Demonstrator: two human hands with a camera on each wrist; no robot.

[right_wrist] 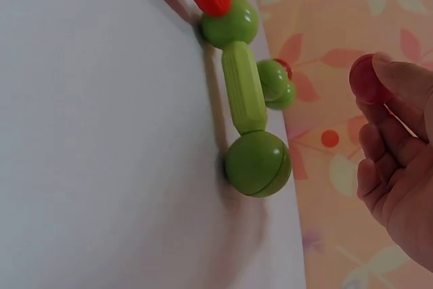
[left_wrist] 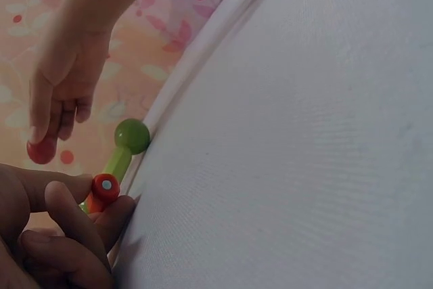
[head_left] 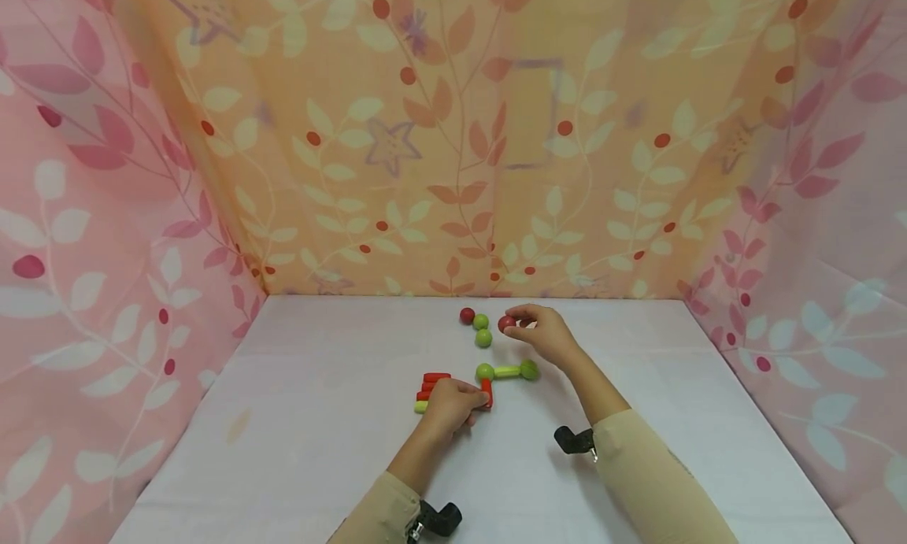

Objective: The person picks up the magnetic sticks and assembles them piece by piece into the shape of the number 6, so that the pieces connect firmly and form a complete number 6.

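My left hand [head_left: 452, 406] pinches a red rod [head_left: 486, 393] near its free end, between thumb and fingers. In the left wrist view that end of the rod shows a small pale disc in its centre. The other end meets a green ball [head_left: 485, 372]. From this ball a light green rod [head_left: 507, 371] runs right to a second green ball [head_left: 529, 369], which has a seam line in the right wrist view. The joined pieces form a corner shape. My right hand [head_left: 549, 338] pinches a red ball [right_wrist: 369, 79] between thumb and fingertips, beyond the corner shape.
Left of the held red ball lie another red ball [head_left: 467, 316] and two green balls, one nearer [head_left: 483, 338] and one farther [head_left: 481, 322]. Several red rods [head_left: 436, 377] and a light green rod [head_left: 421, 407] lie side by side, partly behind my left hand. Patterned cloth walls [head_left: 453, 174] surround the white tabletop [head_left: 319, 418].
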